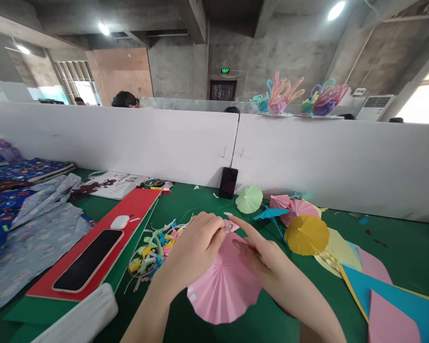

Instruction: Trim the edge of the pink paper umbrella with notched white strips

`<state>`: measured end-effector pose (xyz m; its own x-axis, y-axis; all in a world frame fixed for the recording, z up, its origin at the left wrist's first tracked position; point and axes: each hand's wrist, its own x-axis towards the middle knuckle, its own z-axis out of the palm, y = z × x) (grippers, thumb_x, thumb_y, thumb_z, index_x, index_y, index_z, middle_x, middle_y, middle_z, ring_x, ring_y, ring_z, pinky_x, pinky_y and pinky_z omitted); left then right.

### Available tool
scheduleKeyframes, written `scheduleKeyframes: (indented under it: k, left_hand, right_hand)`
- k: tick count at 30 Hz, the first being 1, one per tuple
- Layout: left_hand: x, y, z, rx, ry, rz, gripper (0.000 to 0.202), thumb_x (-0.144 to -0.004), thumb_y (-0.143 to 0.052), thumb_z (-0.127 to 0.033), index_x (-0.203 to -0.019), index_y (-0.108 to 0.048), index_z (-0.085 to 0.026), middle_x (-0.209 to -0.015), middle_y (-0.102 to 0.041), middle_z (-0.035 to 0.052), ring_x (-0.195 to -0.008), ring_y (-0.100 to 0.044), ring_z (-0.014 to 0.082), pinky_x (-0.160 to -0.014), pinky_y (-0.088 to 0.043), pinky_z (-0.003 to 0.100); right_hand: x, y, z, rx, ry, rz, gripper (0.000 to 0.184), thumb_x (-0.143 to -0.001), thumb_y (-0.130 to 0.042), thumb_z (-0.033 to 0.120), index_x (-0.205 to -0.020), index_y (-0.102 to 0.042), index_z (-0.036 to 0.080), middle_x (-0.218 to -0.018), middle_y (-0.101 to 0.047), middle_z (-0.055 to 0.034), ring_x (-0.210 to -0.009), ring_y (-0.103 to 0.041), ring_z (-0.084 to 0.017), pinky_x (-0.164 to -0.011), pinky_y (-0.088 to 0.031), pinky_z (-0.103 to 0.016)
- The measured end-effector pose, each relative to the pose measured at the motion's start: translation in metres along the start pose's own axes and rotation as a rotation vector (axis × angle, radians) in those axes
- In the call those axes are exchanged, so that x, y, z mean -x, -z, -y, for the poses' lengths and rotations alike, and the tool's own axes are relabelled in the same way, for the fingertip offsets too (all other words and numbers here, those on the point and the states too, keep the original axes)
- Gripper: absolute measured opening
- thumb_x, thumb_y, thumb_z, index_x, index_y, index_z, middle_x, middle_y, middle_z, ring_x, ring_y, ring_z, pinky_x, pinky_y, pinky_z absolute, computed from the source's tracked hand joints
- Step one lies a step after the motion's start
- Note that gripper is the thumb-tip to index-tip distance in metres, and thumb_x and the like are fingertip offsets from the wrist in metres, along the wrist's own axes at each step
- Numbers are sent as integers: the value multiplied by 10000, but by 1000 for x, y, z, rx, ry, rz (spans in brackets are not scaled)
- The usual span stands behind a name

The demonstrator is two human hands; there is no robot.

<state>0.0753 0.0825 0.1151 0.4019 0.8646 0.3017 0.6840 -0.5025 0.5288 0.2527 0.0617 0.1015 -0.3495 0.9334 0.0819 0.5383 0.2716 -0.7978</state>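
A round pink pleated paper [221, 286] with a wavy edge and folds fanning from its middle is held up between my hands, above the green tabletop. My left hand [203, 240] is closed on its far part, with thumb and forefinger pinched together. On the right side of the paper, my right hand [260, 257] grips it with the thumb on top, while the forefinger reaches toward the left fingertips. The pinched spot is partly hidden by my fingers. Just left of my left wrist sits a round container [145, 269] full of coloured paper scraps.
Small paper umbrellas in green [249, 199], blue [270, 213] and yellow [306, 235] lie at the right, near coloured sheets [396, 295]. A phone [88, 261] rests on a red folder [128, 209] at left. Another phone [229, 182] leans against the white partition [146, 143].
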Motion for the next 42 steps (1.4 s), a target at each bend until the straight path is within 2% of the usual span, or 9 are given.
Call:
scheduleKeyframes:
  k: [5,10,15,19,23,27,34,39,42]
  left_hand:
    - [1,5,6,1,75,-32,279,-968,-331,-340,-802,-520,-220,-788,-573,-20,-772,-531,158,-681,-400,277]
    - [11,26,24,-59,219,-222,258,-942,-365,-399,-909,-571,-246,-927,-633,-7,-868,-579,177,-726,-422,278]
    - [36,40,55,-129,333,-264,310,-904,-381,-461,-888,-588,-231,-888,-651,26,-871,-587,231,-735,-410,317]
    - [76,29,92,-136,427,-254,307,-826,-454,-490,-800,-601,-221,-825,-664,40,-794,-611,243,-672,-432,310]
    - [123,6,119,-123,529,-294,329,-814,-426,-507,-820,-569,-211,-794,-658,47,-746,-640,223,-616,-483,291]
    - [155,-14,122,-128,591,-343,345,-843,-392,-518,-796,-551,-216,-769,-655,41,-721,-643,214,-624,-497,296]
    - [175,-10,114,-115,632,-439,365,-830,-410,-540,-759,-569,-219,-738,-646,39,-722,-628,223,-641,-478,298]
    - [186,-7,111,-79,616,-440,369,-808,-459,-553,-730,-580,-213,-727,-654,37,-726,-635,221,-649,-485,292]
    - [181,-14,104,-30,601,-460,373,-838,-435,-548,-833,-565,-198,-764,-657,50,-750,-650,223,-669,-513,302]
  right_hand:
    - [2,10,-8,200,-73,96,473,-965,-306,304,-1434,-295,365,-780,-620,-20,-802,-606,-246,-691,-484,-368]
    - [-17,11,-30,221,-128,242,340,-976,-353,249,-1227,-581,257,-1163,-640,-77,-1105,-553,-255,-882,-450,-398]
    - [-49,-9,-61,223,-241,461,257,-932,-535,299,-1147,-581,164,-1131,-623,-75,-911,-640,-192,-771,-540,-382]
    - [-63,-29,-76,249,-283,592,264,-922,-557,286,-1152,-573,157,-1113,-625,-71,-893,-644,-188,-749,-549,-375]
    - [-65,-35,-75,253,-219,526,254,-923,-552,282,-1153,-580,177,-1190,-597,-78,-984,-617,-210,-828,-521,-412]
    - [-54,-18,-66,221,-187,438,266,-928,-542,299,-1164,-575,179,-1186,-601,-80,-981,-620,-209,-839,-514,-419]
    - [-29,18,-60,254,-231,339,363,-951,-411,284,-1278,-538,193,-1082,-699,-95,-926,-670,-225,-769,-530,-312]
    - [-24,30,-87,337,-287,293,308,-947,-477,313,-1214,-552,182,-1047,-685,-83,-865,-667,-196,-766,-536,-339]
    - [-15,32,-111,405,-315,266,257,-932,-535,301,-1151,-578,174,-1128,-628,-74,-924,-638,-191,-802,-529,-394]
